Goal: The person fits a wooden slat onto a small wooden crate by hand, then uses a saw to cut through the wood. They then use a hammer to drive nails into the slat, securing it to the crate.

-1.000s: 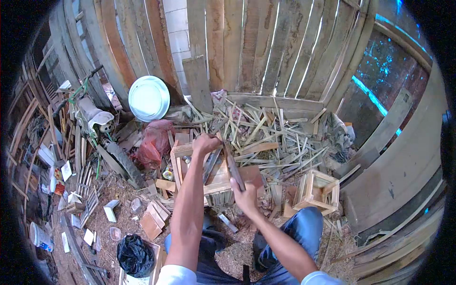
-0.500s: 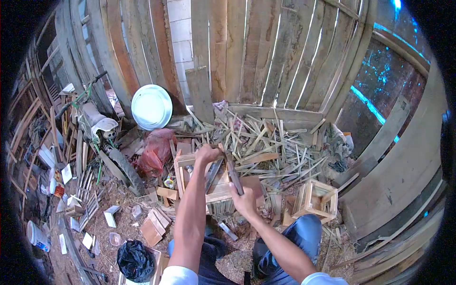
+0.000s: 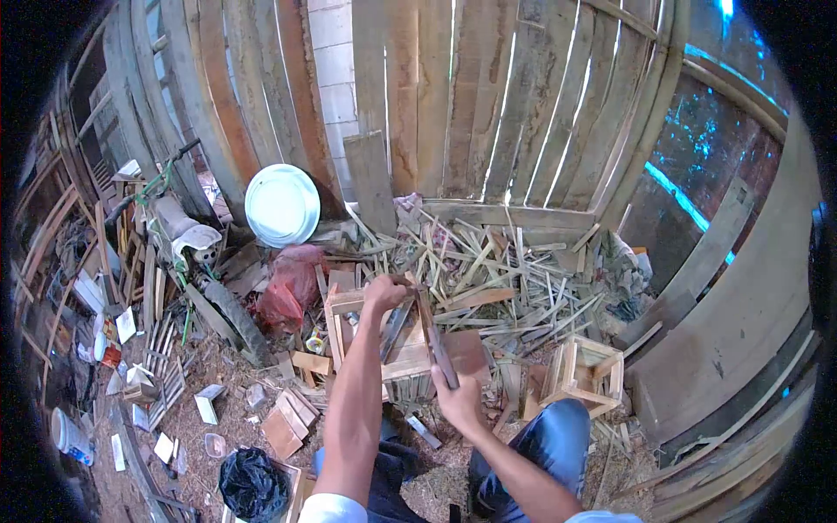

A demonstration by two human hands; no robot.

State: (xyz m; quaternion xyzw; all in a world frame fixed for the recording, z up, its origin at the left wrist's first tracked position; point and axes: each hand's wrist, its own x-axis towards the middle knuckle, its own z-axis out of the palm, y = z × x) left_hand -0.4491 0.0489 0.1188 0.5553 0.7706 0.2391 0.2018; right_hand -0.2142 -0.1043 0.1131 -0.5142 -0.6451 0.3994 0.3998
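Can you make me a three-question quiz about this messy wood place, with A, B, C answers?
1. Where is the round white plastic lid?
A. leaning against the plank wall
B. inside the crate
C. on the person's knee

2. What colour is the crumpled plastic bag beside the slatted wooden crate?
A. green
B. red
C. yellow

3. What is the right hand doing?
A. hanging empty
B. gripping the long dark blade
C. holding a cup

Answers: 1 A, it stands against the boards. 2 B, it is plainly red. 3 B, fingers close round the blade's near end.
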